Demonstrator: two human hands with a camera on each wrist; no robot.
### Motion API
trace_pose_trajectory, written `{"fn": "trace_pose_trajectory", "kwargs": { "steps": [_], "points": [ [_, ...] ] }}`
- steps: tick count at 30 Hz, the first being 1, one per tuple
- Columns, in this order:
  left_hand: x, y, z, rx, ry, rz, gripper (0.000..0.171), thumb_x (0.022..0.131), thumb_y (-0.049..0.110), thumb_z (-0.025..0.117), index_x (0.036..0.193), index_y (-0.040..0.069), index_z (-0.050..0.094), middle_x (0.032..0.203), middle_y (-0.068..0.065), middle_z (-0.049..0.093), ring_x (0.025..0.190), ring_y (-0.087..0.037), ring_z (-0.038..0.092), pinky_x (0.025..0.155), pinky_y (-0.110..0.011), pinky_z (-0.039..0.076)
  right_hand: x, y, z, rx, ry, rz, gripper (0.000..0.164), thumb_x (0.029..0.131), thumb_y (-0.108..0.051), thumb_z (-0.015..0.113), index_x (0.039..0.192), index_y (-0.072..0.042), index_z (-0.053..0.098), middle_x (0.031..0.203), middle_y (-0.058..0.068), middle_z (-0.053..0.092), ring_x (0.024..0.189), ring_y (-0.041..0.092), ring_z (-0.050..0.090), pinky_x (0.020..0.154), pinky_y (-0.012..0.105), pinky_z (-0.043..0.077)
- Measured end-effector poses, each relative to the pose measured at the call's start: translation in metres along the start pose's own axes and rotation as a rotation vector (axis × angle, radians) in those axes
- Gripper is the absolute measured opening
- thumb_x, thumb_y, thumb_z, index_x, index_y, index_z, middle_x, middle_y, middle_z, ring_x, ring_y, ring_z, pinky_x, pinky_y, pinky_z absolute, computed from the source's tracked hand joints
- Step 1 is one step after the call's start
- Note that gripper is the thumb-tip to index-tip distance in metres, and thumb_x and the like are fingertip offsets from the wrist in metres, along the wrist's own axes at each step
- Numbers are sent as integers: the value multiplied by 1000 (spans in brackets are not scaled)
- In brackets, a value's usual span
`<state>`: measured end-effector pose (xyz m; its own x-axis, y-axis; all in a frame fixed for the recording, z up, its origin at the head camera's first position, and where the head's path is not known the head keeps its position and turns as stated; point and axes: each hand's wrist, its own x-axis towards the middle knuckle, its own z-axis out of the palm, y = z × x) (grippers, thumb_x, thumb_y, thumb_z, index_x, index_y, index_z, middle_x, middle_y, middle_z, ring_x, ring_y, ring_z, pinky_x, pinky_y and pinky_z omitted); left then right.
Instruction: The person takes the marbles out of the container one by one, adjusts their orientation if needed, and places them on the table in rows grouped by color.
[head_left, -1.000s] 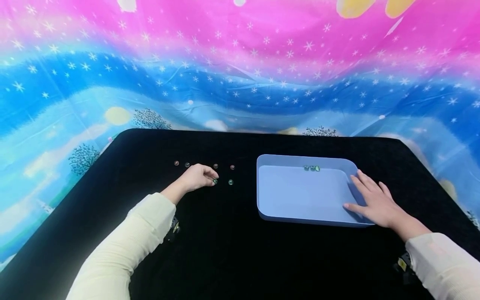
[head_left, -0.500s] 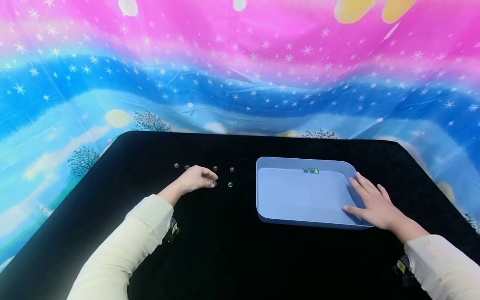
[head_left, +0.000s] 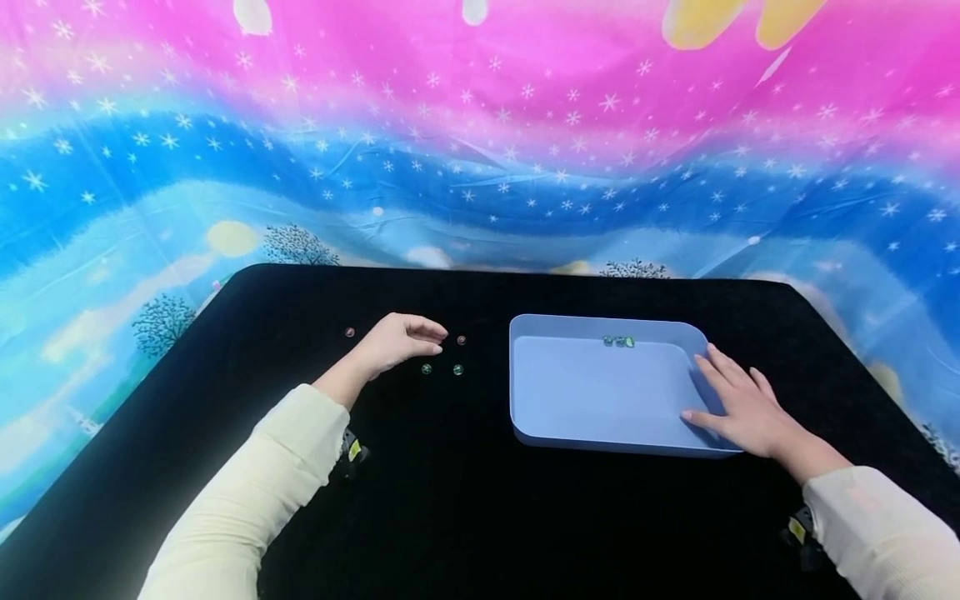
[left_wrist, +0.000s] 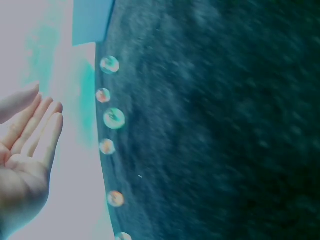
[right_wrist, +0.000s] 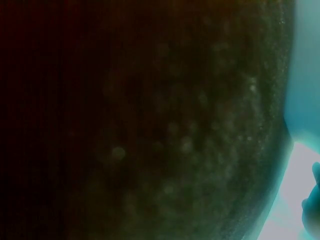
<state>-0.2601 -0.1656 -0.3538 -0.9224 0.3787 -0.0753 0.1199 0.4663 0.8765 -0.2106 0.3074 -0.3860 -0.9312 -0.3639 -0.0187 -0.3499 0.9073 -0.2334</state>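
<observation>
My left hand hovers above the black table, left of the tray, with its fingers nearly straight. The left wrist view shows nothing in that hand. Just below it in the head view lie a green glass marble and a second green marble. A reddish marble lies just past the fingertips, and another reddish marble lies behind the wrist. My right hand rests, fingers spread, on the right side of a blue-grey tray. Several green marbles sit in the tray by its far wall.
The left wrist view also shows an orange marble and another marble at the lower edge. A patterned curtain hangs behind the table's far edge. The black tabletop extends toward me.
My left hand has moved up and slightly right, away from the green marble at its fingertips, which stays on the table. The right hand keeps its place on the tray.
</observation>
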Motion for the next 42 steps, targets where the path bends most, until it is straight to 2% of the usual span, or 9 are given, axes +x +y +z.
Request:
{"fn": "trace_pose_trajectory", "kwargs": {
  "steps": [9, 14, 27, 36, 42],
  "points": [
    [5, 20, 7, -36, -28, 31, 31, 81, 10, 61, 110, 1, 57, 107, -15, 58, 93, -19, 57, 80, -32, 44, -1, -1, 0, -6, 2, 1, 89, 79, -52, 51, 136, 5, 13, 140, 24, -4, 125, 40, 2, 92, 60, -6],
    [10, 29, 14, -19, -38, 56, 31, 81, 11, 61, 110, 1, 57, 107, -14, 58, 96, -19, 55, 81, -32, 44, 0, -1, -1, -12, 2, -2, 89, 79, -53, 51, 136, 4, 14, 140, 24, -3, 125, 41, 2, 92, 60, -5],
    [34, 56, 40, -24, -78, 96, 30, 80, 11, 62, 108, 2, 59, 107, -11, 58, 96, -14, 55, 80, -28, 44, 1, -2, -2, -31, -3, 20, 91, 78, -56, 50, 136, 4, 15, 140, 24, -1, 125, 41, 4, 92, 60, -4],
    [50, 72, 52, 9, -98, 119, 29, 80, 15, 62, 108, 7, 60, 107, -7, 59, 94, -10, 54, 81, -27, 43, -1, -2, 0, -18, -5, 17, 90, 78, -55, 51, 136, 5, 14, 140, 24, -1, 124, 42, 4, 91, 61, -3],
    [61, 86, 57, -2, -110, 126, 26, 80, 15, 62, 106, 10, 61, 105, -4, 60, 94, -9, 54, 81, -26, 43, 1, -2, -2, -23, -2, 9, 90, 78, -54, 51, 136, 5, 14, 140, 24, -2, 125, 41, 3, 92, 61, -4]
  ]
}}
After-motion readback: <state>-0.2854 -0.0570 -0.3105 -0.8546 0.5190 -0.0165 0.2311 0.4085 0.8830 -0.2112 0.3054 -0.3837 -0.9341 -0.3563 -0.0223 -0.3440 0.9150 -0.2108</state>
